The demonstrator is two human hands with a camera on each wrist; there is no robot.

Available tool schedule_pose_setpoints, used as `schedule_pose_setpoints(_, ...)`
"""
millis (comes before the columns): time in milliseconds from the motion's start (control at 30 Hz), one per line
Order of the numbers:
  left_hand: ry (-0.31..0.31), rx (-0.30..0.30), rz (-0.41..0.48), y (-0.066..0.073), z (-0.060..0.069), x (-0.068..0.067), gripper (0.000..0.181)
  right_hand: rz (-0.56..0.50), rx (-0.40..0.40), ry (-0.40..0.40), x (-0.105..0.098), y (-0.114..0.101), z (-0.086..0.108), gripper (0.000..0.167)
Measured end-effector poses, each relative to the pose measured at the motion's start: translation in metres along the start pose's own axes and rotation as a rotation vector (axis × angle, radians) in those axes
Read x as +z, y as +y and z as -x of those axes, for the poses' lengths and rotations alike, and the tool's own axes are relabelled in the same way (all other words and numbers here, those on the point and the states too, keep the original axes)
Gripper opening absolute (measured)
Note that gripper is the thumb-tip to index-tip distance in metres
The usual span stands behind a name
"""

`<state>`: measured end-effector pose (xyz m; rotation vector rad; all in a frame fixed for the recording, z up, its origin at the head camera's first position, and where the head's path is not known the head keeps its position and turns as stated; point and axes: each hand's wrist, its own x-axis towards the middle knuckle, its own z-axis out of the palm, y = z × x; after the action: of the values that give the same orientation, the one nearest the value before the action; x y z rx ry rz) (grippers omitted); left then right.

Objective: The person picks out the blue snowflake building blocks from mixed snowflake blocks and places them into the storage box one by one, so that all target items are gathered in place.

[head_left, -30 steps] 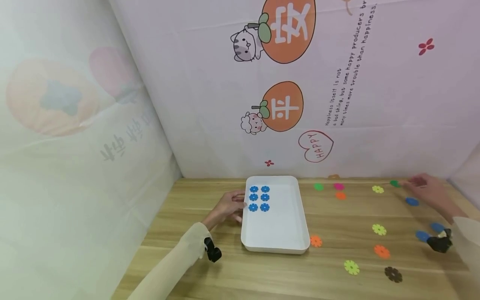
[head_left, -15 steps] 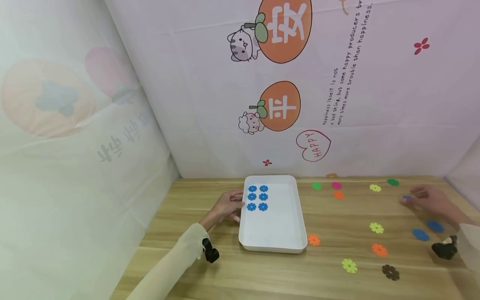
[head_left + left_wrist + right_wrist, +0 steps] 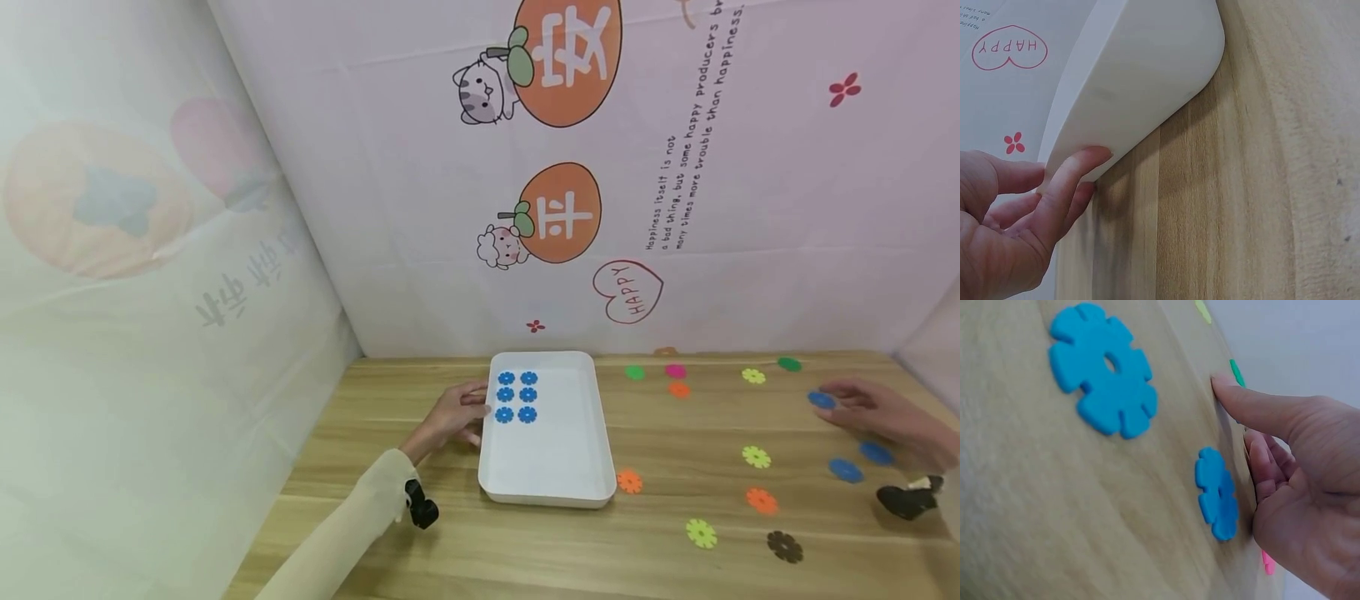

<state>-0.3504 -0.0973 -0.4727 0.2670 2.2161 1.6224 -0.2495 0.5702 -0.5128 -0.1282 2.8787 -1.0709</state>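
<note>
The left hand (image 3: 453, 412) grips the left long side of a white tray (image 3: 555, 462); in the left wrist view, thumb and fingers (image 3: 1079, 164) hold the tray wall (image 3: 1147, 69). Inside the tray, blue flower-shaped discs (image 3: 528, 395) form two columns at the far left. Over at the right, the right hand (image 3: 877, 412) has thumb and finger at the edges of a blue disc (image 3: 821, 400), close to the table. The right wrist view shows the hand (image 3: 1316, 462) mostly hiding that disc, beside two more blue discs (image 3: 1110, 378) (image 3: 1216, 494) lying flat.
Loose discs lie on the wooden table right of the tray: orange (image 3: 629, 481), yellow (image 3: 701, 533), brown (image 3: 784, 547), pink (image 3: 676, 371) and green (image 3: 789, 364) among them. A printed white cloth (image 3: 420, 208) rises behind the table. A black wrist device (image 3: 422, 504) sits on the left sleeve.
The right hand has come from beside the dark green disc toward the viewer, to the nearest blue disc, and its fingers now close about that disc. The left hand keeps its hold.
</note>
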Motion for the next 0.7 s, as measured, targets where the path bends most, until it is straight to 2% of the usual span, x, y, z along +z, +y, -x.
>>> schedule_pose_setpoints(133,-0.001,-0.003,0.006,-0.0014,0.0013,-0.0002,0.056,0.016,0.000,0.031,0.0022,-0.0010,0.0009,0.055)
schedule_pose_setpoints(333,-0.002,-0.001,0.021,-0.0037,0.0033,-0.0001,0.056,0.039,0.031,0.073,0.0049,-0.0067,0.0013,0.055)
schedule_pose_setpoints(567,-0.001,0.002,0.018,-0.0010,0.0039,-0.0016,0.057,0.062,-0.008,0.153,0.0103,-0.0084,-0.0012,0.049)
schedule_pose_setpoints(700,-0.003,0.010,-0.004,0.0013,0.0028,0.0008,0.056,0.061,0.013,0.150,0.0089,-0.0042,-0.0009,0.053)
